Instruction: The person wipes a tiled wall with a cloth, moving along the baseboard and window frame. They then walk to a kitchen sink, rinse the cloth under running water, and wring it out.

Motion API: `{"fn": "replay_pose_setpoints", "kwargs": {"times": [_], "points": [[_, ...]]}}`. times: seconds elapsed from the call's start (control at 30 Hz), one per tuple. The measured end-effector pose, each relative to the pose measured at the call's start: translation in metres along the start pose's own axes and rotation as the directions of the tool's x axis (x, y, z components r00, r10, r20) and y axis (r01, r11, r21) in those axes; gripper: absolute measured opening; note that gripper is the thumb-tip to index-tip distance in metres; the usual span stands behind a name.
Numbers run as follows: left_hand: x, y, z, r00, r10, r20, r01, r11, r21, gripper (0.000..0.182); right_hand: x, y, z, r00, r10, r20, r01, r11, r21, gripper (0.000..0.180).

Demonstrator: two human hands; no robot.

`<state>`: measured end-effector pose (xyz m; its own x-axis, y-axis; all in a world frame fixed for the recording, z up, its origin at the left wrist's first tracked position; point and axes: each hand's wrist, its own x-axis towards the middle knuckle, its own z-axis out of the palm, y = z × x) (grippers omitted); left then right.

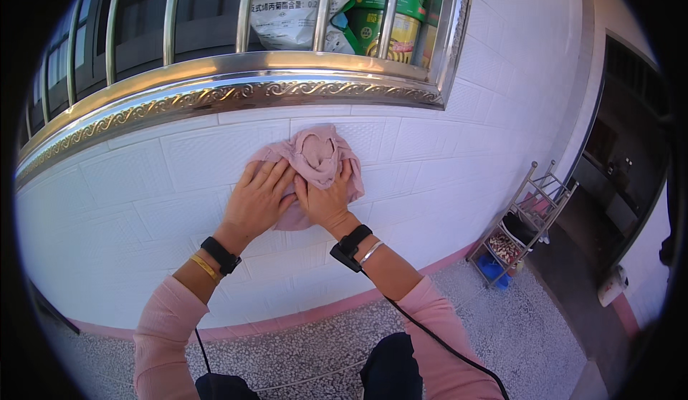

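Observation:
Below a barred window, a bunched pink cloth [317, 155] lies against the white textured wall [193, 163]. My left hand [260, 196] presses flat on the cloth's left part, fingers a little spread. Beside it my right hand [328, 198] is on the cloth's right part, with some fingers partly covered by a fold. The two thumbs are close together. Both wrists wear black straps; a gold-coloured bracelet is on the left one and a silver-coloured bangle on the right.
A metal window frame [231, 96] with bars juts above my hands; packets and cans [395, 32] stand behind the bars. At right are a metal rack [518, 228] holding shoes and an open doorway [618, 158]. A black cable [430, 333] hangs along my right arm.

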<state>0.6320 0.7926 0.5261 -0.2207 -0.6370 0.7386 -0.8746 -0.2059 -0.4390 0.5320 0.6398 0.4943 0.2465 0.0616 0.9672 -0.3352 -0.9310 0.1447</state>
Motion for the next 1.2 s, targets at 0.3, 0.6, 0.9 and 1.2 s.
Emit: {"fn": "replay_pose_setpoints", "kwargs": {"times": [0.3, 0.6, 0.9, 1.2], "points": [[-0.120, -0.101, -0.041, 0.940, -0.324, -0.103, 0.336, 0.934, 0.126, 0.060, 0.075, -0.156, 0.034, 0.929, -0.358, 0.092, 0.341, 0.926, 0.159, 0.044], [-0.225, -0.177, -0.050, 0.742, -0.593, -0.313, 0.656, 0.738, 0.159, 0.069, 0.116, -0.304, 0.102, 0.864, -0.500, -0.066, 0.452, 0.708, 0.542, 0.046], [-0.293, -0.152, -0.011, 0.353, -0.845, -0.401, 0.864, 0.459, -0.207, 0.084, 0.059, -0.392, 0.156, 0.763, -0.626, 0.160, 0.139, 0.401, 0.906, 0.041], [-0.360, -0.086, 0.048, 0.080, -0.967, -0.242, 0.801, 0.207, -0.562, 0.098, -0.051, -0.410, 0.171, 0.537, -0.776, 0.332, 0.098, 0.448, 0.889, 0.048]]}}
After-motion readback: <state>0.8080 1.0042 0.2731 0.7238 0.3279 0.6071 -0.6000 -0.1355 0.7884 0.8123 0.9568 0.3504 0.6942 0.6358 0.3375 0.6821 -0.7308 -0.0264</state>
